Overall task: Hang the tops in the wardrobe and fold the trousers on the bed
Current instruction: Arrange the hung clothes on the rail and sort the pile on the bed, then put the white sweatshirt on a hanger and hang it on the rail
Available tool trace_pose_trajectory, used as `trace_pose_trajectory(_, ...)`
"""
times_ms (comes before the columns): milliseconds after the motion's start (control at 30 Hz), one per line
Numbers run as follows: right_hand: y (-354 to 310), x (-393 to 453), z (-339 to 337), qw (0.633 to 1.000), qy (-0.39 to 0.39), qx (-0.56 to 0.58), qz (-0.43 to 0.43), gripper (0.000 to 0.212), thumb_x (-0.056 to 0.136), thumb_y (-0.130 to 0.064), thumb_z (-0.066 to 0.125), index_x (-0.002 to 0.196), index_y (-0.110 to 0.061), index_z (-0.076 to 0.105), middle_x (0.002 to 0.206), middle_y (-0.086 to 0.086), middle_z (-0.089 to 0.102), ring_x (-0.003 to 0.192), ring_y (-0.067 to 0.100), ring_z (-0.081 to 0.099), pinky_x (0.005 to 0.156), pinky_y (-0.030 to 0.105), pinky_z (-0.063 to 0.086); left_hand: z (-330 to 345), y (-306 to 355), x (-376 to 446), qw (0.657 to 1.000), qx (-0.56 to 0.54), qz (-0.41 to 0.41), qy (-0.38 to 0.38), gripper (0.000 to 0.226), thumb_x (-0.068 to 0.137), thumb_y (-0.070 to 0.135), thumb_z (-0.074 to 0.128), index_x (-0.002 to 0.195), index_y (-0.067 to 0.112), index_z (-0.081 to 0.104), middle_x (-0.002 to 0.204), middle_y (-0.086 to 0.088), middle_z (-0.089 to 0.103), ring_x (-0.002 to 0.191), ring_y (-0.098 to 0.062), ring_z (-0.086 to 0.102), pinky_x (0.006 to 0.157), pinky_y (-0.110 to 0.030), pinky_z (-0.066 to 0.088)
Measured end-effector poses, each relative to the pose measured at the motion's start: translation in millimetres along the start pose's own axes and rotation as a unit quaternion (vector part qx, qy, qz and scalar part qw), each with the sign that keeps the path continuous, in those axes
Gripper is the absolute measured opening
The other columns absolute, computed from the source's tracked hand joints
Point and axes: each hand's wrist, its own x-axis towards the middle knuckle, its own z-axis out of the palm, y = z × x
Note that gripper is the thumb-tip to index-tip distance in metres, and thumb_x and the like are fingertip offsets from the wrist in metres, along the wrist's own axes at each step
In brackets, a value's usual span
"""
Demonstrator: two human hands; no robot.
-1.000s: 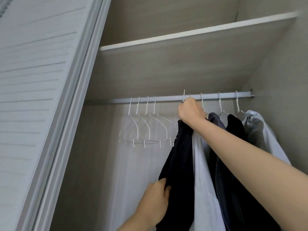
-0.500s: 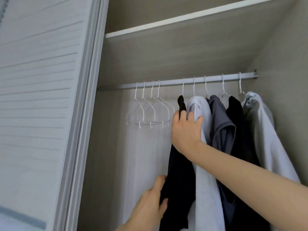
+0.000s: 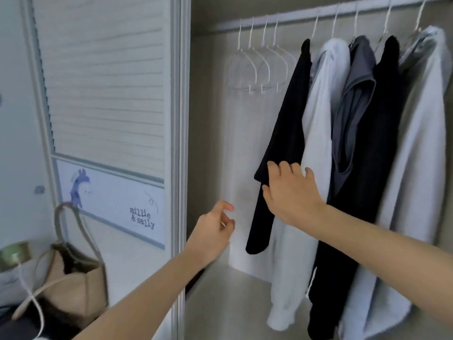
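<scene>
Several tops hang on white wire hangers from the wardrobe rail (image 3: 294, 15): a black top (image 3: 286, 133) at the left, then a white one (image 3: 321, 114), a grey one (image 3: 355, 94), another black one (image 3: 382, 143) and a pale one (image 3: 421, 133). My right hand (image 3: 290, 192) lies flat with spread fingers against the lower part of the left black top. My left hand (image 3: 213, 231) hovers loosely curled just left of that top, holding nothing. Several empty hangers (image 3: 259, 65) hang left of the clothes.
The slatted sliding wardrobe door (image 3: 103, 82) stands at the left, its frame edge (image 3: 180, 143) beside my left forearm. A beige tote bag (image 3: 73, 273) hangs in front of the door at the lower left. The wardrobe floor (image 3: 232, 303) lies below the hanging tops.
My right hand has come down from the hanger hook at the rail to the lower part of the black top. My left hand has let go of the fabric. The view has tilted downward.
</scene>
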Motion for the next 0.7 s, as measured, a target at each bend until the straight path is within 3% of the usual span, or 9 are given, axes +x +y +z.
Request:
trace_pose_trajectory(100, -25.6, -46.4, -1.2, 0.997, -0.025, 0.052, -0.052, 0.048, 0.097, -0.037, 0.035, 0.137, -0.011, 0.034, 0.119, 0.006, 0.051, 0.109, 0.028, 0.049, 0.098, 0.045, 0.038, -17.3, -8.5, -57.0, 0.999, 0.018, -0.046, -0.001, 0.022, 0.094, 0.012, 0.053, 0.112, 0.025, 0.053, 0.080, 0.000, 0.064, 0.074, -0.018, 0.064, 0.071, -0.031, 0.052)
trace_pose_trajectory(233, -63.2, -115.0, 3.6, 0.980, -0.040, 0.145, -0.130, 0.050, 0.098, -0.036, 0.033, 0.141, -0.012, 0.035, 0.118, 0.005, 0.055, 0.108, 0.027, 0.051, 0.097, 0.041, 0.039, -47.0, -11.5, -154.0, 0.990, 0.012, -0.135, 0.040, 0.015, 0.097, 0.016, 0.052, 0.105, 0.028, 0.057, 0.075, -0.001, 0.067, 0.070, -0.014, 0.063, 0.068, -0.022, 0.049)
trace_pose_trajectory(367, -104.1, -203.8, 14.0, 0.923, -0.086, 0.327, -0.184, 0.045, 0.098, -0.028, 0.043, 0.138, -0.007, 0.044, 0.118, 0.010, 0.060, 0.107, 0.028, 0.055, 0.091, 0.037, 0.044, -65.0, -1.4, -276.8, 0.958, 0.012, -0.252, 0.140, 0.016, 0.098, 0.018, 0.049, 0.098, 0.030, 0.059, 0.075, 0.001, 0.069, 0.073, -0.007, 0.064, 0.069, -0.016, 0.048)
trace_pose_trajectory(567, -139.9, -337.5, 13.5, 0.820, -0.191, 0.482, -0.242, 0.043, 0.099, -0.029, 0.044, 0.138, -0.012, 0.043, 0.122, 0.004, 0.057, 0.112, 0.022, 0.054, 0.091, 0.031, 0.044, -29.7, 50.7, -458.6, 0.844, 0.010, -0.407, 0.348, 0.021, 0.095, 0.012, 0.052, 0.088, 0.028, 0.064, 0.070, 0.002, 0.069, 0.067, -0.008, 0.064, 0.072, -0.019, 0.050)
trace_pose_trajectory(700, -141.2, -427.7, 0.8, 0.744, -0.256, 0.524, -0.328, 0.043, 0.099, -0.030, 0.044, 0.138, -0.012, 0.042, 0.120, 0.000, 0.055, 0.115, 0.018, 0.050, 0.091, 0.027, 0.042, 28.8, 109.3, -565.0, 0.758, 0.011, -0.485, 0.436, 0.021, 0.095, 0.018, 0.054, 0.082, 0.032, 0.064, 0.068, 0.001, 0.068, 0.068, -0.018, 0.064, 0.074, -0.040, 0.053)
